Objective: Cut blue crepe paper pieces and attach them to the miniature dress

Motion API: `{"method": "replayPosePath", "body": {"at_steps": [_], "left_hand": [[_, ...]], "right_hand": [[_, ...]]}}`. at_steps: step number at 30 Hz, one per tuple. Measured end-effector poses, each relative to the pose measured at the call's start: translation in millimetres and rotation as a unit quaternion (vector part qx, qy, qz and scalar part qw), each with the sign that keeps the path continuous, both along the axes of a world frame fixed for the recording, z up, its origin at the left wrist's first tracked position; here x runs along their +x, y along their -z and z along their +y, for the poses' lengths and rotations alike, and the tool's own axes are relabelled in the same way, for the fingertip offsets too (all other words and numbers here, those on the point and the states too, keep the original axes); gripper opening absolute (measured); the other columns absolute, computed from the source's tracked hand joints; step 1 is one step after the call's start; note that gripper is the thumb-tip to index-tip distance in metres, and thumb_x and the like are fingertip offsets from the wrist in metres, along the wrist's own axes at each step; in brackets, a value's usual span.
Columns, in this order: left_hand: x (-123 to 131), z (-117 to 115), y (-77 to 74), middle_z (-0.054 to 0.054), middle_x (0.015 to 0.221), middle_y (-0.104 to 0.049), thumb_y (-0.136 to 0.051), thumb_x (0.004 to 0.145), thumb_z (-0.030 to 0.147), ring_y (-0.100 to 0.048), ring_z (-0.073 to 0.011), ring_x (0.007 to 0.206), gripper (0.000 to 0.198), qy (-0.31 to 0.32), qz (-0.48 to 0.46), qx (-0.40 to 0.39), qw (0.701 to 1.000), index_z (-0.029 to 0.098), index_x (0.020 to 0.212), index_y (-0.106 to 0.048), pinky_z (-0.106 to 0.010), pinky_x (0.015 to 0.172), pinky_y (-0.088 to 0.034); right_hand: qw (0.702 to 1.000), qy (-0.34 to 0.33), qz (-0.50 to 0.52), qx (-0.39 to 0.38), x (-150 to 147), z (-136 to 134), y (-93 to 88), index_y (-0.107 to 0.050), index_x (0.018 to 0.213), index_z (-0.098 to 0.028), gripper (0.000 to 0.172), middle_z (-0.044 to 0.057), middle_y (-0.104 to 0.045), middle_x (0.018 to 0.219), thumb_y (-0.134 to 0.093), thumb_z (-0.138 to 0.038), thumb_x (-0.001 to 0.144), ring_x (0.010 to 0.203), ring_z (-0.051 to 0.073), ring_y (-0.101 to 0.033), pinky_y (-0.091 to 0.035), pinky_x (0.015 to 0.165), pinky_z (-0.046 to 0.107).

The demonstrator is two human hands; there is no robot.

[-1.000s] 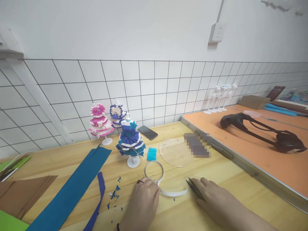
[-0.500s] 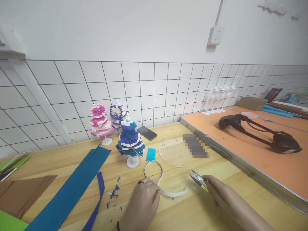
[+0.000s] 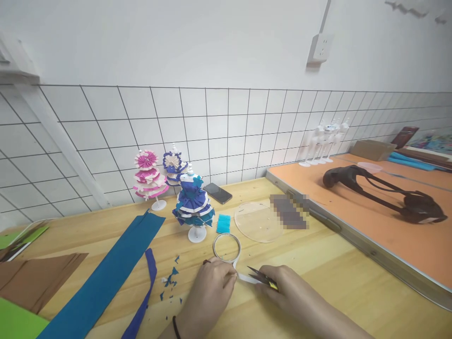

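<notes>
Wooden table (image 3: 318, 268), metal edge (image 3: 356, 243) at its right, wood showing between edge and right hand (image 3: 283, 281), left hand (image 3: 214, 283), round roll (image 3: 240, 249) just past it, snips (image 3: 266, 278) in curled right fingers, white strip (image 3: 246, 278) pinched in left fingers, by the blades.

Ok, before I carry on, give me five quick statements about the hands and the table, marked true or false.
1. The right hand holds snips. True.
2. The left hand lies open with nothing in it. False: its fingertips pinch the white strip.
3. Teal scraps lie to the left of the left hand. True.
4. The pink ruffled dress stands on the orange surface. False: it is on a white stand on the wooden table.
5. The phone lies near the tiled wall. True.
</notes>
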State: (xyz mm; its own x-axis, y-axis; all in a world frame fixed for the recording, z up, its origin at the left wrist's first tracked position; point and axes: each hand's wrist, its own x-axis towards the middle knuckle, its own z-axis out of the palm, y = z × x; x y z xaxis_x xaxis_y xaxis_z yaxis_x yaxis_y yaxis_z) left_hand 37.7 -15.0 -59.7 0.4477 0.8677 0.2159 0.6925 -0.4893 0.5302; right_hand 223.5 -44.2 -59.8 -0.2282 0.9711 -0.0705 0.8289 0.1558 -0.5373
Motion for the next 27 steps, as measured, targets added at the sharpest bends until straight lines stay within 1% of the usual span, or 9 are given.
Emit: {"method": "replayPosePath", "body": {"at_steps": [5,9,13,16,18,21,24,25,27], "left_hand": [[-1,2,-0.3,-0.002,0.068,-0.064,-0.043,0.074,0.016,-0.055,-0.0154,0.07,0.024,-0.002,-0.026,-0.055,0.998,0.02,0.069,-0.065,-0.023,0.065,-0.039],[-1,2,-0.9,-0.002,0.06,-0.06,-0.04,0.073,0.017,-0.053,-0.0153,0.064,0.026,-0.003,-0.05,-0.093,0.994,0.018,0.06,-0.062,-0.021,0.06,-0.036],[0,2,-1.3,0.004,0.046,-0.043,-0.037,0.073,0.018,-0.042,-0.0112,0.047,0.026,-0.003,-0.099,-0.158,0.982,0.017,0.052,-0.053,-0.02,0.048,-0.031],[1,2,-1.9,0.006,0.046,-0.033,-0.038,0.072,0.021,-0.034,-0.0087,0.042,0.022,-0.011,-0.164,-0.237,0.957,0.017,0.054,-0.051,-0.019,0.042,-0.028],[1,3,-2.4,0.006,0.048,-0.036,-0.041,0.07,0.021,-0.034,-0.0081,0.044,0.02,-0.016,-0.213,-0.267,0.94,0.016,0.055,-0.052,-0.018,0.043,-0.029],[3,6,-2.8,0.004,0.052,-0.045,-0.045,0.068,0.02,-0.04,-0.0086,0.05,0.016,-0.02,-0.274,-0.299,0.914,0.014,0.059,-0.057,-0.018,0.048,-0.032],[3,8,-2.6,0.002,0.057,-0.053,-0.049,0.065,0.021,-0.043,-0.0091,0.051,0.016,-0.043,-0.3,-0.344,0.889,0.013,0.068,-0.063,-0.018,0.049,-0.034],[3,8,-2.3,0.001,0.059,-0.056,-0.05,0.065,0.021,-0.044,-0.0093,0.051,0.017,-0.052,-0.3,-0.351,0.886,0.012,0.071,-0.064,-0.018,0.049,-0.034],[4,7,-1.4,0.0,0.06,-0.058,-0.051,0.065,0.022,-0.048,-0.0103,0.053,0.019,-0.061,-0.287,-0.341,0.893,0.012,0.073,-0.065,-0.018,0.05,-0.036]], "right_hand": [[1.0,0.003,0.001,-0.002,2,-1,3.6,-0.049,0.061,-0.018,0.025,0.0,-0.056,0.059,-0.041,-0.031,0.08,0.053,0.013,-0.048,-0.025,0.045,0.019],[1.0,0.009,0.005,-0.009,1,-1,7.1,-0.048,0.06,-0.017,0.026,-0.001,-0.053,0.056,-0.041,-0.032,0.079,0.051,0.011,-0.045,-0.024,0.044,0.019],[1.0,0.011,0.022,-0.012,0,0,9.7,-0.046,0.059,-0.017,0.026,-0.002,-0.051,0.056,-0.041,-0.032,0.079,0.052,0.011,-0.044,-0.024,0.044,0.018],[0.999,0.015,0.028,-0.011,0,1,12.3,-0.044,0.058,-0.017,0.026,-0.003,-0.049,0.054,-0.042,-0.032,0.079,0.05,0.011,-0.043,-0.025,0.044,0.018],[0.999,0.017,0.032,-0.01,0,2,14.2,-0.043,0.058,-0.017,0.026,-0.003,-0.048,0.053,-0.042,-0.032,0.079,0.05,0.01,-0.042,-0.025,0.044,0.018],[0.999,0.017,0.037,-0.006,-1,2,16.4,-0.044,0.058,-0.017,0.025,-0.002,-0.049,0.054,-0.043,-0.031,0.079,0.051,0.011,-0.042,-0.024,0.044,0.019],[0.998,0.018,0.053,-0.017,-2,2,16.2,-0.047,0.058,-0.017,0.024,-0.002,-0.05,0.055,-0.044,-0.031,0.078,0.052,0.011,-0.044,-0.025,0.044,0.019],[0.997,0.019,0.066,-0.025,-2,3,14.9,-0.048,0.059,-0.016,0.023,-0.002,-0.051,0.055,-0.045,-0.03,0.078,0.053,0.012,-0.045,-0.026,0.044,0.019],[0.993,0.015,0.108,-0.042,0,5,9.6,-0.053,0.065,-0.016,0.019,-0.001,-0.056,0.06,-0.047,-0.03,0.077,0.058,0.014,-0.049,-0.03,0.047,0.019]]}}
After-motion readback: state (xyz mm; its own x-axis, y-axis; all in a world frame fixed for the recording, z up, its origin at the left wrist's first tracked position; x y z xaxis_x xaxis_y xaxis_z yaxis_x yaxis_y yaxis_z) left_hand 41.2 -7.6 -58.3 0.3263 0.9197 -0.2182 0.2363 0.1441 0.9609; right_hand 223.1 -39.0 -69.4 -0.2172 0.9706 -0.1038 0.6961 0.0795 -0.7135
